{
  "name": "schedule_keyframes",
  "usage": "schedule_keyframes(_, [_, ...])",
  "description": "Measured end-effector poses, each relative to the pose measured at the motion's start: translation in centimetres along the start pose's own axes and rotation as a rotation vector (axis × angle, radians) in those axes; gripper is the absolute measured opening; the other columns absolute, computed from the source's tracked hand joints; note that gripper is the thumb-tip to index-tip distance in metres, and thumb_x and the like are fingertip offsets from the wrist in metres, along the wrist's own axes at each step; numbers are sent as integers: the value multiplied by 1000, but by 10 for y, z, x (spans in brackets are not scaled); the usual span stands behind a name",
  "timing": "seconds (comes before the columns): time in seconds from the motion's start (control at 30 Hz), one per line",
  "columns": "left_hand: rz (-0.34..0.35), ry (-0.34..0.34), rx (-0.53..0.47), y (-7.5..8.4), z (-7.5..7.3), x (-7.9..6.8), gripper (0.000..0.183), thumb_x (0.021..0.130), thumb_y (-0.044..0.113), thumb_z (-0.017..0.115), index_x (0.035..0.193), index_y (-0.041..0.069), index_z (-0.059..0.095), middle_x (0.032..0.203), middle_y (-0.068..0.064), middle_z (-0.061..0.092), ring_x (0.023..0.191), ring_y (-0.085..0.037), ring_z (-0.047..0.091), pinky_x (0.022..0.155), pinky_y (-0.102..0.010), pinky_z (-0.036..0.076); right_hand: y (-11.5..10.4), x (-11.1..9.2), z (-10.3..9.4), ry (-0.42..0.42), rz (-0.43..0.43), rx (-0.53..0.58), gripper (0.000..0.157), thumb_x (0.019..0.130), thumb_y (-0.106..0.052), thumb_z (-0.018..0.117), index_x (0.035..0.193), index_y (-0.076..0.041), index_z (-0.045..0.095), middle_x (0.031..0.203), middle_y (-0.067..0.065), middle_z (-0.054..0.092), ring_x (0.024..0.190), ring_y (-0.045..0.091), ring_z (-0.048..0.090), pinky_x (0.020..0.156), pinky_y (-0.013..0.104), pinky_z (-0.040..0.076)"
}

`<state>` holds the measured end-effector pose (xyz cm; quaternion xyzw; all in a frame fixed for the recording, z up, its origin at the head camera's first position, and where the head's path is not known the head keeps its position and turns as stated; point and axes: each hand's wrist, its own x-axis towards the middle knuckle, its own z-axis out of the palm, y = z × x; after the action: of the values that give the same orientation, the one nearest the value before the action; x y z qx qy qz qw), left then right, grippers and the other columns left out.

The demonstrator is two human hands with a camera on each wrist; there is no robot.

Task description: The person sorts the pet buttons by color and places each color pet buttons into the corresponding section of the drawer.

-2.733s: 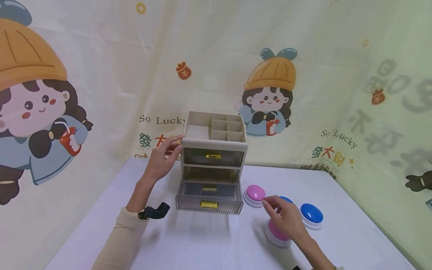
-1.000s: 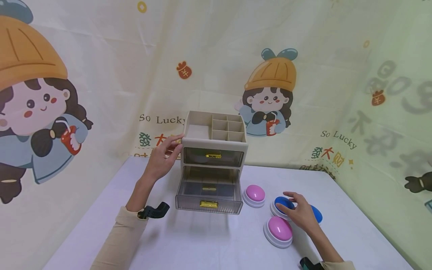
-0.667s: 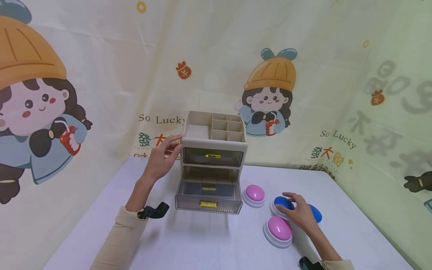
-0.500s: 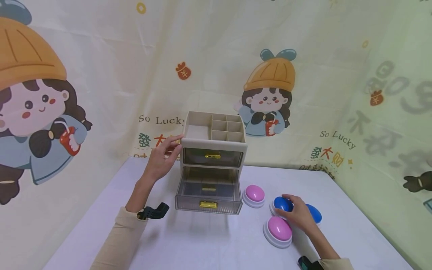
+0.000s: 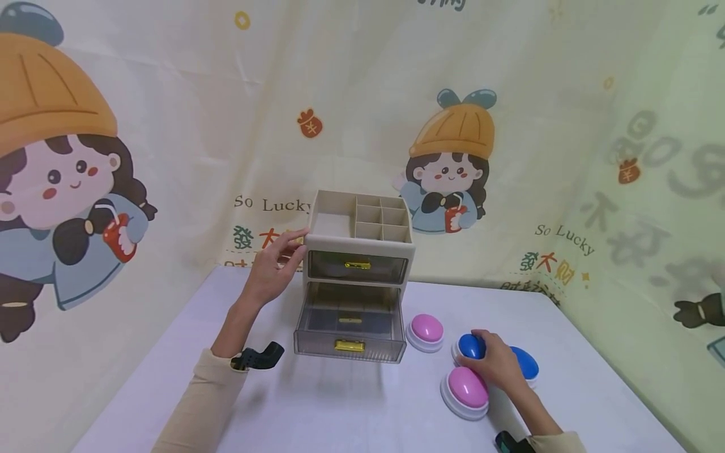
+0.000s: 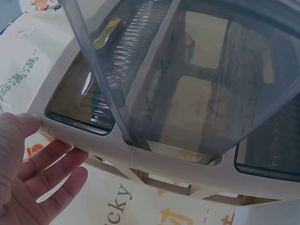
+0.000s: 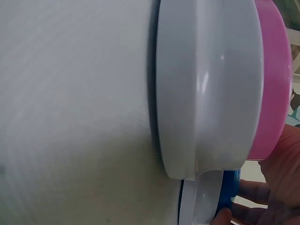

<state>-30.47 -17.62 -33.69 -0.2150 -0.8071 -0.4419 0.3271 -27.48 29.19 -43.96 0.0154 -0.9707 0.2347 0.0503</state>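
Right hand [image 5: 498, 368] is positioned at the first blue button [image 5: 471, 346], with the thumb on the near side and the fingers on the far side. The gap between thumb and fingers is narrowed to about the button's breadth. The grip appears to have hold of the button; its firmness cannot be told. The button is directly within the grip, dome upward. It is round, with no long axis in plan; its centre axis is near upright.

Governing relation, as judged: the extended drawer [image 5: 376, 350] lies to the left of the grip. The far pink button [image 5: 427, 327] lies between, left of and beyond the thumb. The near pink button [image 5: 467, 387] lies just beside the thumb, on its near side; contact between the two buttons cannot be told. The second blue button [image 5: 525, 362] lies just right of the grip, partly hidden.

The left hand [image 5: 272, 270] is well apart, relaxed fingers resting against the drawer unit [image 5: 362, 245].
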Motion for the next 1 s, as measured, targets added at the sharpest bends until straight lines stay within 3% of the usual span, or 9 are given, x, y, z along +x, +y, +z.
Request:
schedule_keyframes(0.33, [-2, 5, -4, -2, -1, 0, 40, 102, 18, 63, 142, 18, 61, 114, -15, 74, 92, -26, 71, 79, -34, 57, 1, 0, 2, 31, 9, 9, 85, 79, -44, 86, 139, 7, 53, 135, 36, 56, 122, 55, 55, 96, 67, 48])
schedule_keyframes(0.47, [-10, -2, -3, -1, -1, -1, 40, 103, 19, 63, 143, 19, 60, 113, -15, 74, 92, -25, 71, 79, -35, 57, 4, 2, 1, 31, 51, 68, 89, 78, -46, 86, 140, 6, 52, 138, 36, 54, 126, 55, 51, 99, 67, 46])
schedule_keyframes(0.7, [-4, 0, -14, 0, 0, 0, 39, 102, 18, 63, 141, 16, 61, 113, -16, 74, 91, -27, 71, 80, -46, 58, 6, 2, -2, 13, 116, 185, 93, 81, -53, 82, 146, 2, 46, 144, 34, 49, 131, 54, 47, 103, 67, 44])
schedule_keyframes(1.0, [-9, -1, -5, -2, 1, 0, 39, 103, 20, 63, 142, 19, 61, 115, -16, 74, 94, -27, 72, 81, -41, 58, -1, -3, -10, -36, 161, 335, 97, 82, -60, 79, 152, -4, 41, 150, 31, 44, 137, 50, 42, 105, 63, 44])
